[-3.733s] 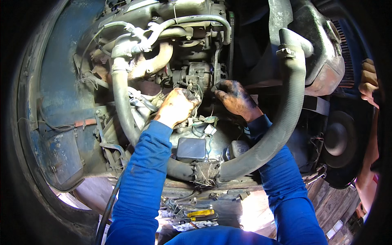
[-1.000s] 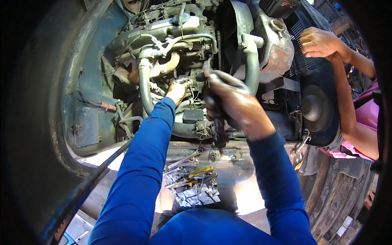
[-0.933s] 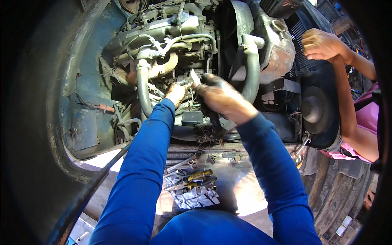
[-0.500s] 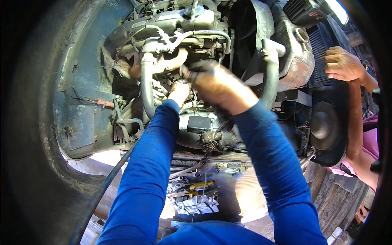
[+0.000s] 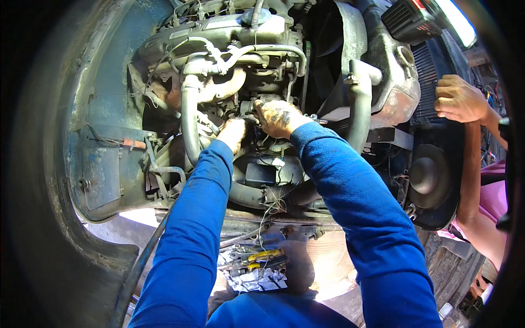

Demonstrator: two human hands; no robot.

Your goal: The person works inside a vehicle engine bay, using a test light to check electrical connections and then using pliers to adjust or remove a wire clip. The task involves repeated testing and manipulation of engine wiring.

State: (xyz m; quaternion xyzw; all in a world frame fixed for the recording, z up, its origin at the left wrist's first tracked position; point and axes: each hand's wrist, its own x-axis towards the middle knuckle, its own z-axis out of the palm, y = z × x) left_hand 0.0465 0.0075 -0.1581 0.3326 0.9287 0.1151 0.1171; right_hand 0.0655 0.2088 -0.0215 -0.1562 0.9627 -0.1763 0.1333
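Both hands reach deep into a vehicle's engine bay. My left hand (image 5: 233, 133) is closed low beside a thick grey hose (image 5: 191, 120), its fingertips hidden among dark parts. My right hand (image 5: 278, 118), stained with grease, is closed against a rounded metal part (image 5: 250, 106) under the bent metal pipe (image 5: 232, 85). What either hand grips is hidden by the fingers. The two hands nearly touch. Above them lies the engine's metal top cover (image 5: 219, 34). Just below sits a black rectangular box (image 5: 260, 174) with thin loose wires.
Another person's hand (image 5: 458, 98) rests at the radiator (image 5: 427, 68) on the right. A work lamp (image 5: 410, 22) shines at upper right. A large hose (image 5: 359, 115) rises right of my arm. Below lie several tools, including yellow-handled pliers (image 5: 266, 255). A dark cable (image 5: 145, 257) slants at lower left.
My right hand, blurred and raised before, has come down and settled beside my left hand. My left hand has shifted slightly lower. The view has moved a little.
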